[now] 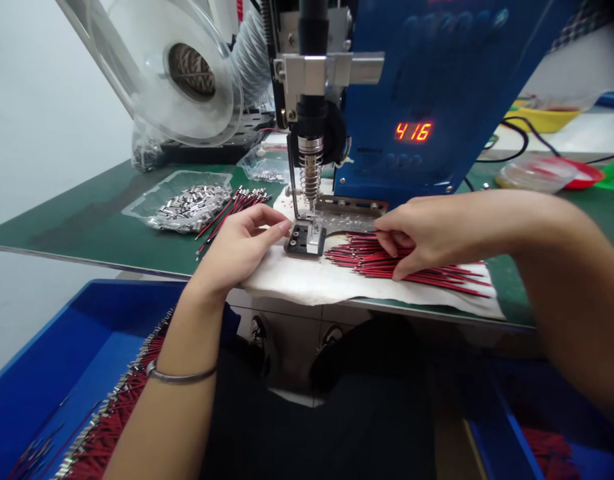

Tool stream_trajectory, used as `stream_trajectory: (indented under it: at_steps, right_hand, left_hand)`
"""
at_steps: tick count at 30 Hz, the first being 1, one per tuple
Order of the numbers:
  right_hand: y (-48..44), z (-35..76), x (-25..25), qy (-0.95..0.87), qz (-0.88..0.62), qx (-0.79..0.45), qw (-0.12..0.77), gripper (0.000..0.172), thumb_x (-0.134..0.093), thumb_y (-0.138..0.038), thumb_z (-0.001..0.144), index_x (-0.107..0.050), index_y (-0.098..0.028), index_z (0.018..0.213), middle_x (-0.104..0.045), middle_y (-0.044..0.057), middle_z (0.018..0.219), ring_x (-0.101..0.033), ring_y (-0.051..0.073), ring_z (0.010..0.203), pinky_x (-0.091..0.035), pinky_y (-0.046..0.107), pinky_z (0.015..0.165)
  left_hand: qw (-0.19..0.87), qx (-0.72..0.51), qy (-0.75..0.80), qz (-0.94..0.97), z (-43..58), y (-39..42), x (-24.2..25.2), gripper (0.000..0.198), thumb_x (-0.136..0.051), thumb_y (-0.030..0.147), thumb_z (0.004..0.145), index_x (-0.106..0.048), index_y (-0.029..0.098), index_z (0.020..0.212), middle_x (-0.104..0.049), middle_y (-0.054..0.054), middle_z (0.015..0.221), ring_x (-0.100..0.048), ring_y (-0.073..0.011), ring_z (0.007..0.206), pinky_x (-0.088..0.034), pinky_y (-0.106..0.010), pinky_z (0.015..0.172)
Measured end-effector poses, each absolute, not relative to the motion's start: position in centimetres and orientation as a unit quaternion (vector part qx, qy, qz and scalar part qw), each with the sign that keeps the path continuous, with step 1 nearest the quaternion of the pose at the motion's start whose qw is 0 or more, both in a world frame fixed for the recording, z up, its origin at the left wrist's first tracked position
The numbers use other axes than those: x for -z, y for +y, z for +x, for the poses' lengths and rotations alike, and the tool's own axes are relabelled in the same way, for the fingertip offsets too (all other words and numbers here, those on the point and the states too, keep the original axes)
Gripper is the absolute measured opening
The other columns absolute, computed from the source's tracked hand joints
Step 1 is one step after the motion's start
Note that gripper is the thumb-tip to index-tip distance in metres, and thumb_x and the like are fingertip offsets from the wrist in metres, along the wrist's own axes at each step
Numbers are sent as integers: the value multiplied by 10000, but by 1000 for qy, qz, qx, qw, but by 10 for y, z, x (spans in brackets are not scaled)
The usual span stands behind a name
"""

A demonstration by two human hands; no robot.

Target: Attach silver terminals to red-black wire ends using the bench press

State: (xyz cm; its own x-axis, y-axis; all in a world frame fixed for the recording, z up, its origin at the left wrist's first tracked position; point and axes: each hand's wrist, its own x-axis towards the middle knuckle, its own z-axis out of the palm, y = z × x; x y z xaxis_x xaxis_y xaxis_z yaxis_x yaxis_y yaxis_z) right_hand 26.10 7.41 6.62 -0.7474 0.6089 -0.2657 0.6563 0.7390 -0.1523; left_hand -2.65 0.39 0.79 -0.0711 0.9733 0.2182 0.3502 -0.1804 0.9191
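My left hand [244, 245] is beside the small black fixture [297, 240] under the press head. Its thumb and forefinger are pinched together, and anything between them is too small to make out. My right hand [421, 235] lies on a bundle of red-and-black wires [359, 257], with its curled fingers and thumb gripping some of them. The wires rest on a white cloth [307, 283] to the right of the fixture. Above the fixture stands the spring-loaded press head [311, 163] of a blue machine [411, 73], whose red display reads 416.
A clear tray [137, 203] of small metal pieces [194, 205] is at the left. More wires [244, 200] with metal ends lie beside it. A blue bin [87, 303] holds many wires [131, 387] below the green table [61, 207]. A large clear reel [161, 73] stands behind.
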Motion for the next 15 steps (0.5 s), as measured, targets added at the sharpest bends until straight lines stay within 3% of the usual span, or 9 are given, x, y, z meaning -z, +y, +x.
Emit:
stream_trajectory:
  at_steps: [7, 10, 12, 15]
  right_hand:
    - [69, 265, -66, 926, 353, 110, 80, 167, -808, -248, 722, -645, -264, 758, -681, -41, 689, -578, 140, 527, -346, 279, 433]
    - [65, 262, -70, 922, 350, 134, 94, 262, -806, -470, 789, -654, -256, 797, -669, -26, 694, -552, 143, 535, -343, 301, 458]
    - [62, 255, -74, 920, 345, 164, 84, 410, -658, -646, 898, -664, -242, 829, -661, -8, 695, -534, 141, 544, -342, 314, 484]
    - [61, 243, -75, 927, 330, 179, -4, 526, -404, -649, 1033, -641, -232, 816, -644, -6, 705, -534, 139, 579, -355, 315, 548]
  left_hand:
    - [330, -467, 554, 605, -29, 4, -10, 182, -751, 364, 880, -695, 192, 866, -701, -24, 802, -494, -103, 598, -316, -226, 478]
    - [335, -453, 557, 611, -29, 3, -11, 199, -751, 378, 885, -695, 188, 871, -684, -7, 786, -443, -83, 565, -282, -223, 470]
    - [342, -447, 556, 611, -30, 2, -11, 209, -752, 390, 887, -698, 188, 887, -677, 2, 783, -418, -73, 551, -271, -221, 470]
    - [352, -452, 550, 607, -34, 3, -10, 213, -761, 395, 886, -701, 191, 897, -663, 10, 771, -400, -66, 544, -258, -220, 466]
